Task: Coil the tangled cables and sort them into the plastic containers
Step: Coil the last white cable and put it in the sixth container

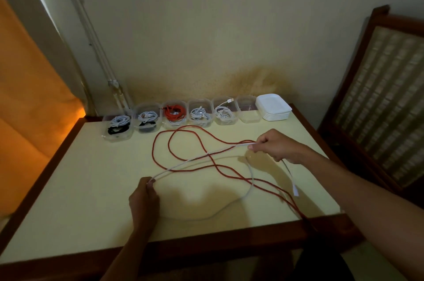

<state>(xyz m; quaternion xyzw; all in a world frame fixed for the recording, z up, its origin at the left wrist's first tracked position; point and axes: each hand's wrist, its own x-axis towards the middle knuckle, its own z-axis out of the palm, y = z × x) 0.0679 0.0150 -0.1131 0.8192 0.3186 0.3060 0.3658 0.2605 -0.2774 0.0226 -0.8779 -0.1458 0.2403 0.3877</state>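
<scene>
Between both hands' fingers (252,147) (pinching) stretches white cable (197,158).

A pale yellow table (80,189) with a dark brown wooden rim stands against a cream wall (206,17) that has a brownish stain just above the table. At the left hangs an orange curtain (27,97), and beside it thin white pipes (91,35) run down the wall. At the right stands a wooden chair (378,88) with a woven back.
</scene>
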